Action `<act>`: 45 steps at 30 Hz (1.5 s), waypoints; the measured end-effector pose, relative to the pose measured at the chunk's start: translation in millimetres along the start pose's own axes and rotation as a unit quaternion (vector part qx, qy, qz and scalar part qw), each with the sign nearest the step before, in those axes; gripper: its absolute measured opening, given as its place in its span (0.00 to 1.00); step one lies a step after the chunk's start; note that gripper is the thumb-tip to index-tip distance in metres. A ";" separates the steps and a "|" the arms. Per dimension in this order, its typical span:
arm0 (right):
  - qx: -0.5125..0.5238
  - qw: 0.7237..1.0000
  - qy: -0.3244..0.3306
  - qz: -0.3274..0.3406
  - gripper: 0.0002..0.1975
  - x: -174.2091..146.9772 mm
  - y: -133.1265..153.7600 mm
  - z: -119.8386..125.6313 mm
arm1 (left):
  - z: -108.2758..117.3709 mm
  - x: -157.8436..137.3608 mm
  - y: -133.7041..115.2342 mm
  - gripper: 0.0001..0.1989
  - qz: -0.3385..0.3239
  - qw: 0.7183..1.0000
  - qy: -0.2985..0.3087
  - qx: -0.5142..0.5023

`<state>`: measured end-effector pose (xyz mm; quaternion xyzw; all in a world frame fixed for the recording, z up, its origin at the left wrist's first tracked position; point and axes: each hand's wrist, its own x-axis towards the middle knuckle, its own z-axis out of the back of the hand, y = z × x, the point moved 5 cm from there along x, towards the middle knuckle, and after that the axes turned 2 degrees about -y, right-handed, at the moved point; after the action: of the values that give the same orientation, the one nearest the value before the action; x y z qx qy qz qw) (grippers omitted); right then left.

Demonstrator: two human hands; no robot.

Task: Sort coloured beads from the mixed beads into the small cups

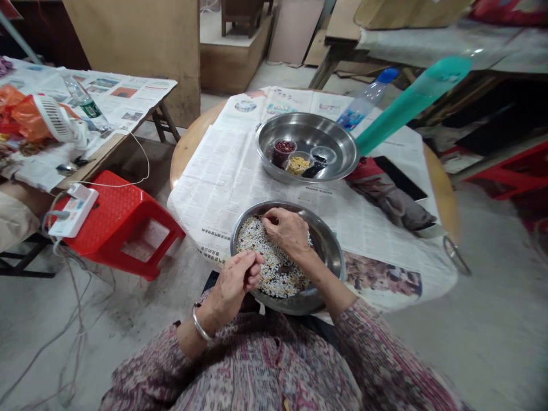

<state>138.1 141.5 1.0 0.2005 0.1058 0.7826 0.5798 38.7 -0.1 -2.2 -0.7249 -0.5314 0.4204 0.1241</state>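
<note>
A steel basin (329, 251) at the table's near edge holds a mix of white grains with yellow and dark bits (280, 279). Over its far left part, my right hand (289, 231) reaches down with thumb and fingers pinched at the grains; what is between them is too small to name. My left hand (233, 282) hovers at the basin's left rim, fingers curled in, and its palm is hidden. Farther back, a second steel basin (308, 123) contains small clear cups of dark red beans (284, 149), yellow grains (298, 164) and something black (314, 169).
Newspaper (214, 165) covers the round wooden table (184, 154). Behind the second basin stand a bottle (363, 100) and a long green balloon-like tube (415, 103). A grey and red cloth bundle (385, 197) lies right. A red stool (124, 217) carries a power strip (75, 211).
</note>
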 end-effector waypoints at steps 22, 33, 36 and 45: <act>-0.012 0.947 0.066 0.314 0.10 -39.1 30.1 -1.1 | 7.9 -5.3 2.1 0.17 -0.013 1.000 0.007 -0.007; -0.031 0.983 -0.014 0.179 0.11 -70.2 -53.2 28.7 | 6.4 -5.1 1.2 0.17 -0.005 1.000 0.012 -0.018; -0.036 0.984 -0.009 0.175 0.10 -80.7 -49.8 27.7 | 5.0 -5.0 -0.7 0.17 -0.006 1.000 0.001 -0.022; -0.010 0.973 0.024 0.231 0.10 -100.0 -22.9 23.3 | 3.9 -6.6 -1.9 0.15 -0.006 1.000 0.013 -0.027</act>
<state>192.7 52.0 -6.2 0.1949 0.0625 0.9010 0.3826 34.1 -6.2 -0.2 -0.7302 -0.5454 0.3953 0.1141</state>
